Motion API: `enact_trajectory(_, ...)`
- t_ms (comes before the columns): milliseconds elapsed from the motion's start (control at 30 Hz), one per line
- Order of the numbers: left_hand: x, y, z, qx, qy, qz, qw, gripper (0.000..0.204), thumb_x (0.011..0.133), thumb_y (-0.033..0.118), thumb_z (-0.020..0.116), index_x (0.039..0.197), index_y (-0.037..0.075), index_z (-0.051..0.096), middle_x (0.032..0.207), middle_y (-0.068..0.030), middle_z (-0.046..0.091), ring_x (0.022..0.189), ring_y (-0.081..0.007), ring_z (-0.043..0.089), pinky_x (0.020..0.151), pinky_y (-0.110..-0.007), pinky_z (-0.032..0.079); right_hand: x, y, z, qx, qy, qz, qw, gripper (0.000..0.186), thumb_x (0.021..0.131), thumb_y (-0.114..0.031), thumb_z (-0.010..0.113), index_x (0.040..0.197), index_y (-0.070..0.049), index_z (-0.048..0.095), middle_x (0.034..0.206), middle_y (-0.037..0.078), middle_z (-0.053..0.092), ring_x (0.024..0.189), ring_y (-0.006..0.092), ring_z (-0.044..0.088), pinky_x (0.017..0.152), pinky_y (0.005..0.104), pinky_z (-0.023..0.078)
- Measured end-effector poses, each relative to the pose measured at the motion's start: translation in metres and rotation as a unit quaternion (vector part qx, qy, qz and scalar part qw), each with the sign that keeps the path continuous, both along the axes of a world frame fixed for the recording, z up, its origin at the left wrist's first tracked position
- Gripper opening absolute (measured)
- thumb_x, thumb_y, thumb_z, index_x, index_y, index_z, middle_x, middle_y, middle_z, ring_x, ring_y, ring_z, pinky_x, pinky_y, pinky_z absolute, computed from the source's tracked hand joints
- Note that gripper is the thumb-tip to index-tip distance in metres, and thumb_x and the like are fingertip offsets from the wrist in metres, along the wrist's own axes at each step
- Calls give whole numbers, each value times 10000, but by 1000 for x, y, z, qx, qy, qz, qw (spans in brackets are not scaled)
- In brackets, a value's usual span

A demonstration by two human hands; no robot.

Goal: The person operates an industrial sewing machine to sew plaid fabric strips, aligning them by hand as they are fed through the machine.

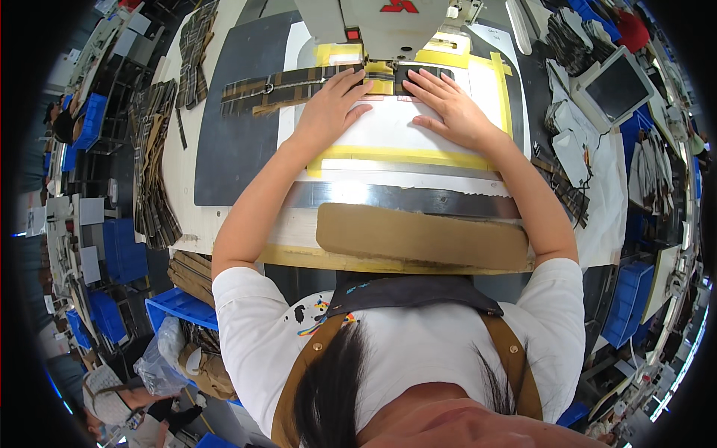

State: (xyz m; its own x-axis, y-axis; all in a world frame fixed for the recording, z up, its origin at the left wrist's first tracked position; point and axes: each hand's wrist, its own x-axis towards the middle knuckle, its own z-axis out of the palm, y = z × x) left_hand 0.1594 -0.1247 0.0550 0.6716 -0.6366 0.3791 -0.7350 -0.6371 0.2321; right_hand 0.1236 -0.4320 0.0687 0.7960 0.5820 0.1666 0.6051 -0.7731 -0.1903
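My left hand (331,108) lies with fingers outstretched on a plaid fabric strip (276,82) that runs under the sewing machine head (367,33). My right hand (455,116) rests, fingers spread, on a dark piece (399,77) at the right of the needle area. Between my hands sit a yellow-taped patch (379,82) and a white template board (385,127) edged with yellow tape. A metal strip (351,196) and a brown padded bar (418,235) lie nearer me on the table.
Plaid fabric pieces (153,164) are piled at left, with a blue bin (183,306) below. A small screen (609,89) and dark fabric stacks (567,45) stand at right. Another person (112,396) is at lower left, among neighbouring workstations.
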Motion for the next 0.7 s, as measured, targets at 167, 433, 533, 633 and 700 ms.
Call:
enact_trajectory(167,4,4,0,-7,18,-4,1000,476,1023,284,663,1472,138,601,1573,-66,533,1490,-289,450,1218,-426,414,4,-1,-1,3,15,-2,1000,687,1060,-471,598,1645,-169,401,1726,95,338,1611,280,265,1322,497,195)
enact_trajectory(433,10,5,-1,-4,4,-7,1000,464,1019,305,672,1447,131,626,1568,-64,543,1488,-287,454,1201,-420,433,13,-2,-7,-2,-31,5,999,666,1068,-508,564,1612,-142,448,1691,114,397,1581,285,328,1315,496,229)
enact_trajectory(533,12,4,1,-3,-9,-6,1000,459,1013,333,681,1422,127,648,1555,-66,561,1483,-288,461,1179,-415,459,15,-4,-10,1,-35,5,999,649,1076,-495,555,1609,-137,454,1689,102,404,1583,275,326,1316,495,227)
enact_trajectory(633,14,4,3,5,6,-11,1000,474,1021,316,668,1458,138,619,1569,-62,543,1497,-285,444,1203,-419,431,18,-5,-11,-2,-35,-4,999,630,1083,-486,545,1605,-143,462,1687,89,411,1586,268,320,1318,492,223)
enact_trajectory(700,14,6,4,9,23,-11,1000,489,1027,293,657,1491,149,592,1583,-58,525,1507,-282,429,1227,-423,403,20,-4,-12,-6,-42,-6,999,623,1083,-486,544,1603,-151,467,1685,84,415,1588,267,317,1318,492,224)
